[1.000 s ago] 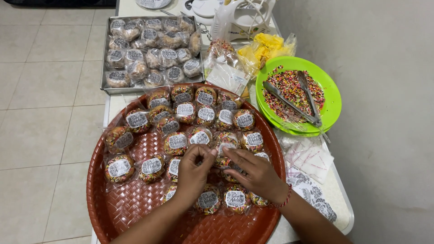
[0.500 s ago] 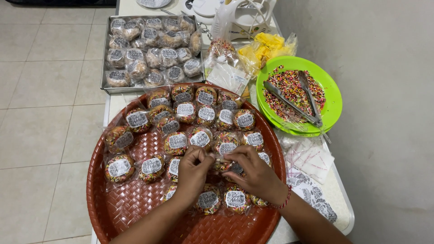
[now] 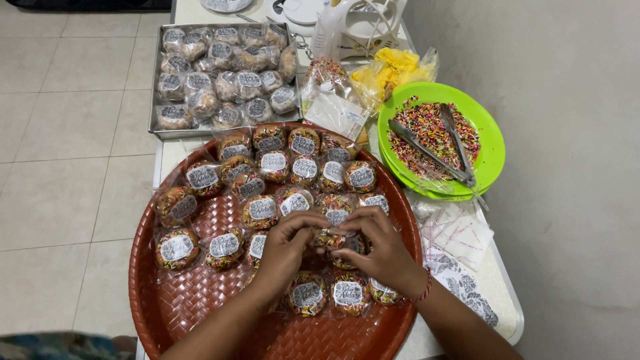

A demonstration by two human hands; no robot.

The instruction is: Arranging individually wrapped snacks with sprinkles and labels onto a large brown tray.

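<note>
Wrapped sprinkle doughnut (image 3: 331,237) sat at centre frame, just below the middle, pinched between both hands over the red woven tray (image 3: 200,313). Left hand (image 3: 287,245) and right hand (image 3: 380,243) met over it, fingers curled tight on the clear wrapper from either side; I judged the grip suited to pressing the wrapper closed or fixing a label, though the contact point itself was hidden by the knuckles. Right wrist carried a red thread bracelet (image 3: 424,288).

Noted: finished doughnuts with round white labels (image 3: 272,161) lay packed in rows across the upper half of the tray, touching one another, probably to leave the lower left bare for more. Upper left of frame: a metal tray (image 3: 155,113) of wrapped pieces, also labelled. Right of frame: a green plate (image 3: 490,143) holding coloured sprinkles, with metal tongs (image 3: 430,150) resting across them, within easy reach of the right hand. Loose clear bags (image 3: 460,233) lay on the white worktop (image 3: 500,307) just beside the tray's right rim.
</note>
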